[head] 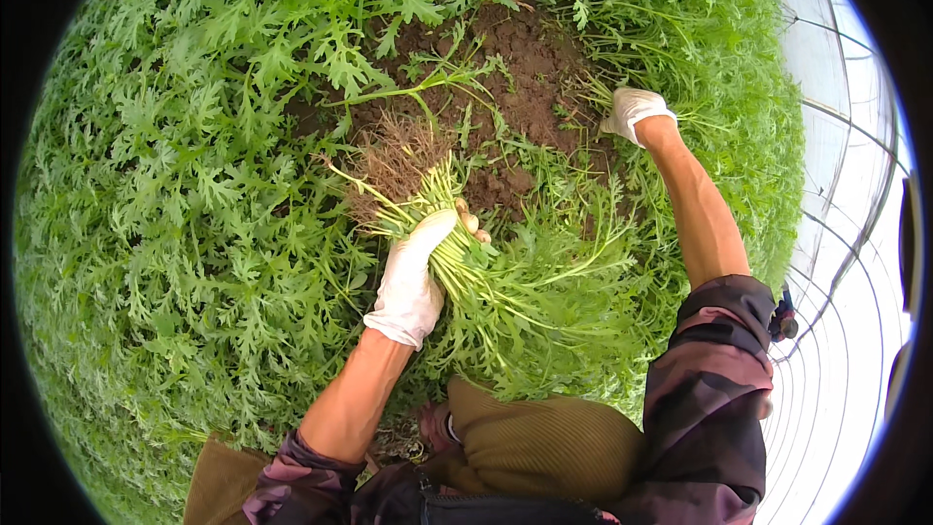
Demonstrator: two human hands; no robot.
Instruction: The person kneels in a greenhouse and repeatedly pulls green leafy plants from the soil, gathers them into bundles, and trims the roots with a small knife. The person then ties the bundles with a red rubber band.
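Note:
My left hand (421,251), in a thin white glove, is closed around a thick bunch of leafy greens (466,270) with deeply cut leaves. Tangled brown roots (401,160) stick out beyond the thumb, and the leafy tops fan out to the right. Farther off to the right, my right hand (633,114), gloved in white too, is closed on stems of greens (599,93) at the border of the standing plants. Its fingertips are mostly hidden from this angle. Between the hands lies a patch of bare brown soil (528,73) with scattered leaf scraps.
Dense standing greens (189,182) surround the soil patch. One loose stem (393,93) lies across the soil. My bent knee in brown corduroy (547,445) is close below the bunch. Greenhouse film on curved ribs (838,109) rises at right, where another person (785,321) appears small.

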